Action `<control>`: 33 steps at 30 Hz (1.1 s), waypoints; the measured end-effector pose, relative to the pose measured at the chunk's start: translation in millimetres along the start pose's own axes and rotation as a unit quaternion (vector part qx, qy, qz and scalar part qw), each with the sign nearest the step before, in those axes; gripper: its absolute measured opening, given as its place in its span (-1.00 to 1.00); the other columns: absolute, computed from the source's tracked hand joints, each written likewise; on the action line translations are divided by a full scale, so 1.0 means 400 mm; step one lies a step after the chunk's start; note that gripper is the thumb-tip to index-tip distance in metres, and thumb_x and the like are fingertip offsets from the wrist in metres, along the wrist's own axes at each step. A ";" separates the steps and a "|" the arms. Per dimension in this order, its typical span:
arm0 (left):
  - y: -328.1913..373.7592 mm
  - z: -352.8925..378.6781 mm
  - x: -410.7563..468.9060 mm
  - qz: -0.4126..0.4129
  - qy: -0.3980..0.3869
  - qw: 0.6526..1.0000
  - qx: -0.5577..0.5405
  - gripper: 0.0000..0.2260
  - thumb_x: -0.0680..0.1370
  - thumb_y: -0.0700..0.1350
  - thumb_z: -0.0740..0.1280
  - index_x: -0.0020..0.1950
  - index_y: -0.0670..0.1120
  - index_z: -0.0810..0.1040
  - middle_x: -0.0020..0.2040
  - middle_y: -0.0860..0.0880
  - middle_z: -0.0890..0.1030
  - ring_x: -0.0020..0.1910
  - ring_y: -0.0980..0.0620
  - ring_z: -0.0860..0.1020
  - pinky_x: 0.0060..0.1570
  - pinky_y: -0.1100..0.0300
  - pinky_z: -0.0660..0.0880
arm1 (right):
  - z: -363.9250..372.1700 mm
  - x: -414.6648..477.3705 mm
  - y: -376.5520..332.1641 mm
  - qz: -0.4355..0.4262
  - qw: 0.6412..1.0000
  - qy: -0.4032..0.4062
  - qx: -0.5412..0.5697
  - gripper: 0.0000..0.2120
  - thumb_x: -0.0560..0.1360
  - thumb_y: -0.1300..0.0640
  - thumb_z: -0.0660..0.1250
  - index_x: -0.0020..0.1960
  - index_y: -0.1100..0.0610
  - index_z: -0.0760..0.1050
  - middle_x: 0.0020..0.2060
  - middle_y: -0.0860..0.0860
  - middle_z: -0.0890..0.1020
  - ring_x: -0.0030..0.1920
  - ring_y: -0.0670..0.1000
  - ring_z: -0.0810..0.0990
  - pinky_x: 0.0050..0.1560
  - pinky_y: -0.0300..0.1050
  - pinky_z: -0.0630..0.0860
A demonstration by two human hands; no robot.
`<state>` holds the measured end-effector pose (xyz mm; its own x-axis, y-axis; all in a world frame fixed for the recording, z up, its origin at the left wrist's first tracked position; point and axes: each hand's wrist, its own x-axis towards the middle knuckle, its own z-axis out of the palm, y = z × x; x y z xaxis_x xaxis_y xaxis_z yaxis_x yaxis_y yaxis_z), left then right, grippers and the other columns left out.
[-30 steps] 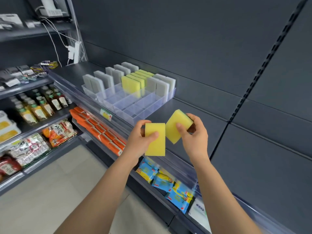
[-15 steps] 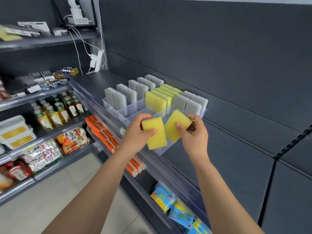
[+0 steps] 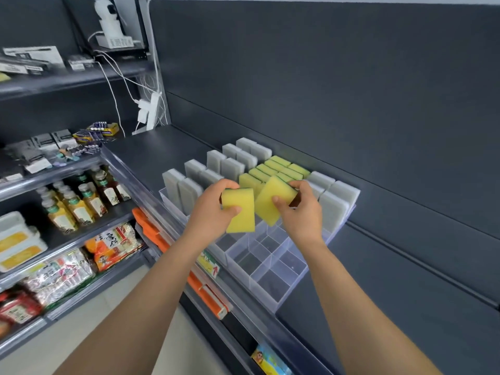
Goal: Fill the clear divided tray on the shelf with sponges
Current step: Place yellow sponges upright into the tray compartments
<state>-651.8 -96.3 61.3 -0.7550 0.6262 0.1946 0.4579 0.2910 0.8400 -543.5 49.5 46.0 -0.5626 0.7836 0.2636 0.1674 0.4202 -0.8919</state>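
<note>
1. Yellow and upright, the first sponge (image 3: 239,209) is sitting in the left hand (image 3: 213,212), which is gripping it with the thumb lying across the front face and the fingers curling behind the top edge.
2. The right hand (image 3: 303,215) is pinching the second sponge (image 3: 273,200), also yellow, with the thumb pressing on the front and the fingers wrapping round the upper right corner. This sponge is tilting, its top leaning to the right.
3. The two held sponges are sitting just beside each other. Whether they are touching, I cannot tell.
4. Both hands are hovering over the middle of the clear divided tray (image 3: 259,269), which is standing on the dark grey shelf (image 3: 140,150) near its front lip.
5. Grey sponges (image 3: 189,185) are standing upright in the left rows, yellow sponges (image 3: 273,167) in the middle rows at the back, and more grey ones in the right rows.
6. The near cells are showing the dark shelf through their clear walls.
7. Bottles (image 3: 78,204) are standing on a lower shelf to the left, and orange packs (image 3: 151,228) are lying below the tray's shelf.
</note>
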 end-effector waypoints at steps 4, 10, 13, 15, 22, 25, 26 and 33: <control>-0.012 -0.015 0.051 -0.003 -0.003 1.000 0.013 -0.69 0.49 -0.22 0.38 0.15 0.08 0.46 -0.02 0.01 0.50 -0.09 -0.01 0.49 -0.15 0.08 0.50 | 0.040 0.042 0.005 0.021 0.999 -0.017 -0.030 -0.65 0.48 0.08 0.41 0.21 0.05 0.40 -0.32 -0.04 0.47 -0.31 -0.05 0.44 -0.27 -0.13 0.46; -0.034 -0.026 0.128 0.020 -0.040 0.998 0.034 -0.68 0.48 -0.20 0.38 0.16 0.10 0.46 0.00 0.03 0.50 -0.09 0.00 0.50 -0.17 0.09 0.49 | 0.077 0.086 0.003 0.070 0.995 -0.019 -0.071 -0.65 0.48 0.07 0.39 0.22 0.05 0.39 -0.38 -0.04 0.47 -0.37 -0.06 0.44 -0.38 -0.19 0.36; -0.044 -0.029 0.166 0.032 -0.057 0.997 0.033 -0.67 0.48 -0.20 0.38 0.15 0.12 0.46 0.05 0.05 0.49 -0.04 0.00 0.49 -0.08 0.06 0.49 | 0.091 0.099 0.000 0.080 0.992 -0.014 -0.095 -0.64 0.48 0.08 0.39 0.23 0.07 0.40 -0.38 -0.04 0.46 -0.36 -0.05 0.44 -0.33 -0.14 0.40; -0.049 -0.033 0.189 0.044 -0.067 0.996 0.032 -0.67 0.47 -0.20 0.39 0.14 0.12 0.46 0.05 0.07 0.50 -0.02 0.01 0.48 -0.08 0.10 0.45 | 0.100 0.106 0.000 0.087 0.989 -0.010 -0.118 -0.64 0.48 0.08 0.39 0.22 0.07 0.40 -0.37 -0.05 0.46 -0.35 -0.06 0.44 -0.30 -0.13 0.40; -0.067 -0.046 0.252 0.076 -0.097 0.992 0.027 -0.65 0.45 -0.21 0.39 0.15 0.10 0.47 0.09 0.06 0.52 -0.01 0.01 0.48 -0.10 0.15 0.37 | 0.128 0.103 -0.002 0.067 0.976 0.007 -0.206 -0.67 0.47 0.09 0.40 0.20 0.09 0.43 -0.04 0.08 0.54 -0.22 0.03 0.45 -0.21 -0.18 0.32; -0.067 -0.049 0.267 0.089 -0.106 0.990 0.025 -0.65 0.46 -0.21 0.38 0.19 0.07 0.47 0.11 0.06 0.51 0.03 0.02 0.46 -0.09 0.18 0.33 | 0.136 0.101 0.002 0.048 0.971 0.027 -0.231 -0.71 0.49 0.12 0.39 0.18 0.12 0.44 0.03 0.08 0.53 -0.22 0.02 0.43 -0.19 -0.19 0.31; -0.066 -0.049 0.271 0.091 -0.109 0.990 0.027 -0.65 0.46 -0.21 0.38 0.19 0.07 0.47 0.10 0.06 0.51 0.02 0.02 0.46 -0.09 0.18 0.33 | 0.139 0.100 0.003 0.043 0.970 0.039 -0.236 -0.72 0.49 0.13 0.38 0.17 0.13 0.44 0.04 0.08 0.53 -0.21 0.03 0.43 -0.19 -0.18 0.32; -0.066 -0.059 0.291 0.104 -0.111 0.988 0.030 -0.66 0.46 -0.20 0.38 0.18 0.08 0.46 0.08 0.10 0.49 0.00 0.02 0.45 -0.09 0.12 0.40 | 0.162 0.095 0.015 0.027 0.964 0.047 -0.260 -0.72 0.49 0.17 0.38 0.17 0.14 0.44 0.08 0.06 0.52 -0.21 0.07 0.47 -0.19 -0.16 0.34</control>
<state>-762.7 -48.1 73.7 -0.5230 0.8182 0.2386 0.6240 0.1770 0.7611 -616.2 52.3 26.8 -0.4703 0.8382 0.2760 0.5907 0.5314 -0.6073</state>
